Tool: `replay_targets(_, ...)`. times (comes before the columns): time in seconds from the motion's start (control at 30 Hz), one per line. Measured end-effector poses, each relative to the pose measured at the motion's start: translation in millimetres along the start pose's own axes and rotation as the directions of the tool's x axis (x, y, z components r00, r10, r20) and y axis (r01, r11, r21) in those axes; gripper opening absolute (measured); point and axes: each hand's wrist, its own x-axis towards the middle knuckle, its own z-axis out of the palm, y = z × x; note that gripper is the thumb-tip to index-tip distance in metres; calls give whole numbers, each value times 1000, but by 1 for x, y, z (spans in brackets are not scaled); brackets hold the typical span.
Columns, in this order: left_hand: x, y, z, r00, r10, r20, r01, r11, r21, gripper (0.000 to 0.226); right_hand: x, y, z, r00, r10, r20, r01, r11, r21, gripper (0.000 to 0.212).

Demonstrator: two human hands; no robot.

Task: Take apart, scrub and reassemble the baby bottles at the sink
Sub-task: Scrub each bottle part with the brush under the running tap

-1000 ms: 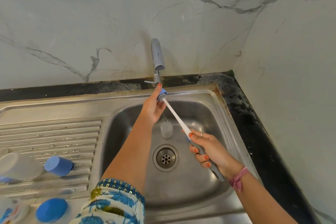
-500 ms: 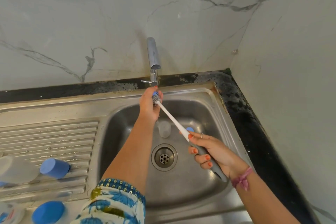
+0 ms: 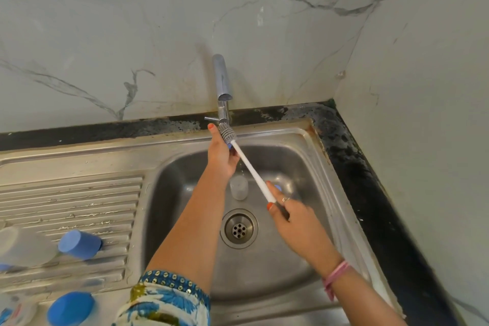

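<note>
My left hand point(image 3: 221, 157) is held up under the tap point(image 3: 222, 87) and grips a small blue bottle ring point(image 3: 230, 146), mostly hidden by the fingers. A bottle brush with a white shaft point(image 3: 251, 169) passes through the ring, and its grey bristle head point(image 3: 227, 135) sticks out past my fingertips. My right hand point(image 3: 293, 219) grips the brush's dark handle over the sink basin point(image 3: 299, 161). A clear cap point(image 3: 239, 188) stands in the basin above the drain point(image 3: 239, 229). A blue part point(image 3: 277, 187) peeks out behind my right fingers.
On the ribbed drainboard point(image 3: 79, 201) at left lie a clear bottle point(image 3: 23, 246) and a blue cap point(image 3: 79, 244). Another blue cap point(image 3: 71, 308) and a bottle point(image 3: 13, 311) sit at the bottom left edge. Marble walls close the back and right.
The brush has gone further through the blue ring, so its grey head now pokes out beyond my left fingers. My right hand has rolled over, back up.
</note>
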Motion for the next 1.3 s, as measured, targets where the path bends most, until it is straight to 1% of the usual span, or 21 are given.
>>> replay_targets(0.07,-4,-7,5,997,74,2,-74,990,123,54,5,-5,5,995,-66,-73,55,988,-143,49)
replay_targets(0.17,-8,-17,8,985,168,28,-169,947,274,50,19,-13,-3,997,-24,-79,8,978,-207,49)
replay_targets(0.23,-7,-12,8,987,158,-16,-145,938,315,53,19,-15,-7,998,-27,-51,13,970,-241,49)
replay_targets(0.3,-2,-3,3,990,120,-68,-94,947,308,56,9,-15,-6,997,-68,-34,55,956,-287,50)
replay_targets(0.37,2,2,-3,990,93,-108,-57,953,297,56,-2,-12,-4,995,-94,-33,81,957,-279,50)
replay_targets(0.4,4,2,-6,989,95,-110,-55,945,323,57,-4,-10,-3,994,-100,-42,84,956,-280,49)
replay_targets(0.47,4,-5,-10,988,136,-69,-94,896,434,57,1,-9,-3,994,-87,-59,67,954,-292,45)
replay_targets(0.53,2,-11,-9,979,202,-4,-169,829,532,56,14,-9,-7,996,-31,-79,6,957,-291,40)
replay_targets(0.6,1,-14,-8,974,220,55,-213,802,558,53,25,-12,-11,997,11,-80,-33,958,-285,43)
replay_targets(0.7,1,-2,-9,969,231,84,-241,830,502,45,22,-16,-8,996,-45,-81,14,934,-358,49)
replay_targets(0.8,5,10,-13,979,186,89,-206,875,438,31,9,-15,3,992,-92,-87,48,908,-416,49)
replay_targets(0.83,5,10,-14,981,161,109,-192,896,401,24,10,-13,2,994,-73,-81,36,918,-394,48)
replay_targets(0.87,5,10,-16,980,149,133,-188,914,359,25,15,-11,-1,996,-47,-70,20,936,-351,46)
replay_targets(0.93,2,5,-20,978,137,160,-179,942,283,38,24,-10,-8,999,5,-54,-20,963,-270,42)
replay_targets(0.97,1,3,-22,980,135,147,-169,954,248,46,27,-11,-9,998,13,-53,-27,965,-261,42)
replay_targets(1.03,-2,-2,-24,988,138,62,-148,971,189,64,28,-13,-9,999,0,-52,-14,964,-267,43)
replay_targets(1.07,-2,-3,-25,989,149,10,-149,977,151,64,26,-14,-7,999,-12,-46,-1,964,-265,44)
replay_targets(1.13,-3,-3,-25,985,167,-51,-164,985,54,44,19,-17,-2,1000,-22,-19,17,965,-262,45)
replay_targets(1.2,-4,-2,-24,981,182,-69,-182,983,6,23,13,-21,1,1000,-16,-10,12,967,-255,46)
replay_targets(1.23,-5,-2,-23,980,190,-62,-191,981,-10,19,11,-22,1,1000,-15,-12,11,968,-249,46)
replay_targets(1.3,-6,0,-25,981,192,-16,-192,981,-34,22,12,-24,-2,1000,-21,-13,17,973,-232,46)
